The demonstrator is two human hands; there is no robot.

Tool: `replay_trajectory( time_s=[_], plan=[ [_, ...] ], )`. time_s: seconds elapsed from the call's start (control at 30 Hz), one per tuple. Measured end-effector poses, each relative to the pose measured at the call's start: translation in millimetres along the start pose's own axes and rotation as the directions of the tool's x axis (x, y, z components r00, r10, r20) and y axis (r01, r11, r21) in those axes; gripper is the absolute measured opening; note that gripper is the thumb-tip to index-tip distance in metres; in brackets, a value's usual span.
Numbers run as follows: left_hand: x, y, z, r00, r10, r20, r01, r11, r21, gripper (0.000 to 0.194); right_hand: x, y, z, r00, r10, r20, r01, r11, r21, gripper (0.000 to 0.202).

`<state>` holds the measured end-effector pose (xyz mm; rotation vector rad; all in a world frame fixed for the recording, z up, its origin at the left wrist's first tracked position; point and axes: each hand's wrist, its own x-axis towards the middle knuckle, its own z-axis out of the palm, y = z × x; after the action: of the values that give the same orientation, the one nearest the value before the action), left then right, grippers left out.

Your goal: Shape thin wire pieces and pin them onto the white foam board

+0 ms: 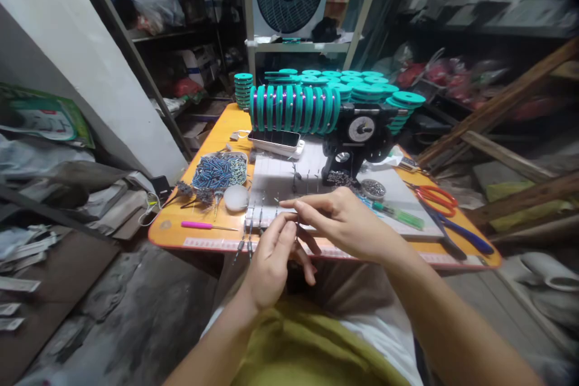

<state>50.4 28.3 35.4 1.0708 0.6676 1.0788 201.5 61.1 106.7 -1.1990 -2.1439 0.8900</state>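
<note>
Close together over the table's front edge are my two hands. My left hand is closed, its thumb and index finger pressed together around something too small to make out. My right hand reaches in from the right with thumb and forefinger nearly meeting, also closed on something I cannot make out. Thin dark lines with small grey-blue pieces hang over the edge just left of my left hand. Beyond my fingers, several similar small pieces lie or stand on the white board.
A black stand carries a row of teal spools; more stacked spools are behind. Around lie a phone, a tray of blue pieces, a white round object, a pink-handled tool, orange-handled scissors and blue-handled pliers.
</note>
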Motion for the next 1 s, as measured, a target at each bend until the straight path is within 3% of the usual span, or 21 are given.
replay_trajectory(
  time_s=[0.1,0.2,0.3,0.4,0.47,0.53,0.67,0.83,1.0],
  plan=[
    [5,1,-0.2,1.0,-0.009,-0.014,0.009,1.0,-0.023,0.027,0,2,0,1.0,0.015,0.012,-0.015,1.0,0.015,0.038],
    [6,2,-1.5,1.0,-0.024,-0.004,0.023,0.997,-0.069,0.031,1,8,2,0.995,0.053,0.089,-0.077,0.953,0.294,0.04],
    [7,5,-2.1,0.999,-0.034,0.014,0.035,0.994,-0.105,0.03,7,15,1,0.982,0.103,0.155,-0.18,0.745,0.643,0.041],
    [7,6,-1.1,0.999,-0.035,0.026,0.039,0.988,-0.147,0.032,15,20,-2,0.965,0.059,0.256,-0.253,0.468,0.847,0.039],
    [7,6,0.4,0.999,-0.029,0.019,0.032,0.985,-0.169,0.032,20,19,-2,0.946,-0.005,0.324,-0.304,0.329,0.894,0.036],
    [6,5,2.8,1.0,-0.012,-0.019,0.008,0.979,-0.206,0.032,25,16,3,0.947,-0.001,0.32,-0.31,0.245,0.919,0.038],
    [7,3,9.4,0.99,0.018,-0.143,-0.067,0.935,-0.349,0.035,31,4,17,0.957,0.191,0.217,-0.243,0.13,0.961,0.045],
    [7,4,15.1,0.973,0.034,-0.229,-0.131,0.896,-0.424,0.036,35,-7,29,0.94,0.288,0.18,-0.194,0.019,0.981,0.047],
    [6,3,16.0,0.965,0.046,-0.258,-0.158,0.886,-0.435,0.036,35,-12,30,0.93,0.322,0.177,-0.186,-0.003,0.983,0.048]
  ],
)
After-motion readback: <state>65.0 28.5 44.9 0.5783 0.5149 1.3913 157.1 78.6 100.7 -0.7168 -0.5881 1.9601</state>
